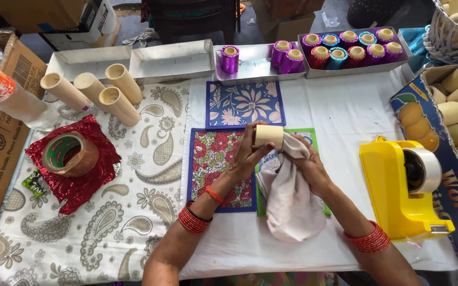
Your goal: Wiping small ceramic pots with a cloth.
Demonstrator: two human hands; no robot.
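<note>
Paisley-clothed table (107,222) carries three bare tubes (94,87) at left, while mid-table the left hand (247,153) clamps a bare tube (269,135), the right hand (308,167) grips a cloth (292,204) against it, with foil-wrapped tubes (353,45) already trayed behind.

Single head-worn view, looking steeply down and forward over white paisley-printed tablecloth (107,212), close above the forearms, far edge reaching shallow metal trays (173,61), floor beyond perhaps dim.
</note>
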